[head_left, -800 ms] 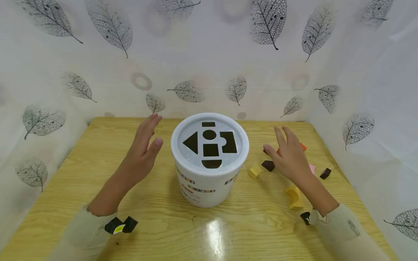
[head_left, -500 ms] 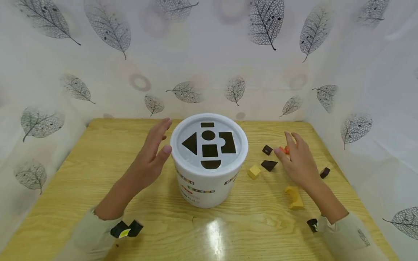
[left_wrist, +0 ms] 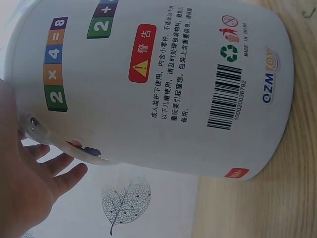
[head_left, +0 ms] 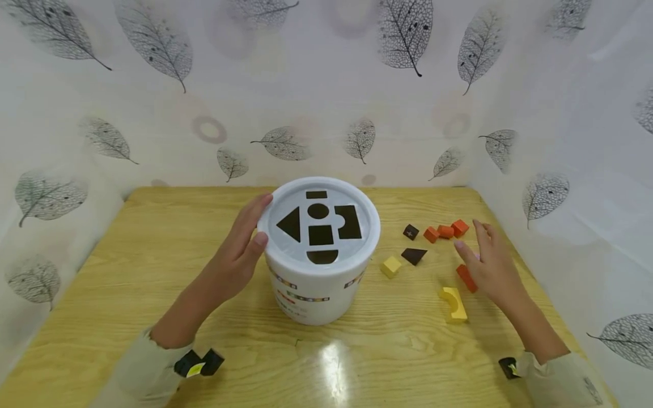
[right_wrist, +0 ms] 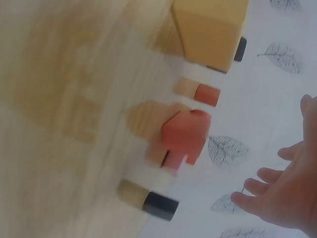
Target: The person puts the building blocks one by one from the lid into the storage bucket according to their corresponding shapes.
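A white bucket with printed sums stands upright, its lid cut with several shaped holes. My left hand lies at the left of the bucket's rim, fingers and thumb extended; in the left wrist view its fingers reach past the lid edge. My right hand hovers over the blocks at the right, fingers loosely bent and holding nothing. Nearest to it are a red block and a mostly covered pink block. A yellow arch block lies nearer me.
Left of the right hand lie a yellow cube, a dark triangular block and a dark cube. Several orange-red blocks, including an orange cylinder, sit farther back. Leaf-printed cloth bounds the wooden table.
My left hand has moved right, up to the bucket's rim. My right hand has shifted right and toward me, uncovering the orange-red blocks. The head view has turned slightly right.
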Demonstrator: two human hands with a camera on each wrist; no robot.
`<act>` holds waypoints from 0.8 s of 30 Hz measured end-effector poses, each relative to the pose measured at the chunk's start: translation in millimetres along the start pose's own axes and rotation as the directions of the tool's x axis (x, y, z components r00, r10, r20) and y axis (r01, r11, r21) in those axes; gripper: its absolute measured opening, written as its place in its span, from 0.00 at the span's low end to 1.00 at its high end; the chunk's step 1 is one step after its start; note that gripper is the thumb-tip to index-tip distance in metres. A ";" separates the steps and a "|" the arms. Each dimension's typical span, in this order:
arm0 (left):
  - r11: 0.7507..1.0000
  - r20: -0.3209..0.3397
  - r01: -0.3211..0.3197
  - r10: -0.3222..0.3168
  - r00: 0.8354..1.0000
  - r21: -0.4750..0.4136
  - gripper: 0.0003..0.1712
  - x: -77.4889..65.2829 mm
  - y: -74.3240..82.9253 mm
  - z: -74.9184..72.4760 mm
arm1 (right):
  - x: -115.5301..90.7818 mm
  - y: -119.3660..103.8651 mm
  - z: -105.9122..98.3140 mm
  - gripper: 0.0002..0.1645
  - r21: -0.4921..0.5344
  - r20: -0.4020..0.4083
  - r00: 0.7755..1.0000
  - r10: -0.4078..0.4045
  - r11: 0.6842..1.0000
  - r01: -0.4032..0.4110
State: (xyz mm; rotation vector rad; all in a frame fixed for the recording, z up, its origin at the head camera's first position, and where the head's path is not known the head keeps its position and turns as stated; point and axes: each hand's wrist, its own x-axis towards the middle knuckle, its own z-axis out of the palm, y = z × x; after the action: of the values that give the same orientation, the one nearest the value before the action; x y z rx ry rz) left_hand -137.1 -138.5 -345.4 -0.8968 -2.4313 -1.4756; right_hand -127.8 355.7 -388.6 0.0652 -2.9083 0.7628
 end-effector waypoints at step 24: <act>0.998 -0.002 -0.013 0.012 1.000 -0.064 0.32 -1.7 -4.2 3.2 | -17.3 83.0 -18.9 0.50 0.121 0.153 0.983 0.098 0.986 -0.117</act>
State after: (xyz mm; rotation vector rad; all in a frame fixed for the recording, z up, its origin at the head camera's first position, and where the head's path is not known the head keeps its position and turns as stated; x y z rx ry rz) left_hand -137.6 -137.9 -350.9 -0.9210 -2.3851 -1.5573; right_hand -114.6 437.4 -415.0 -0.0249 -3.0169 1.0056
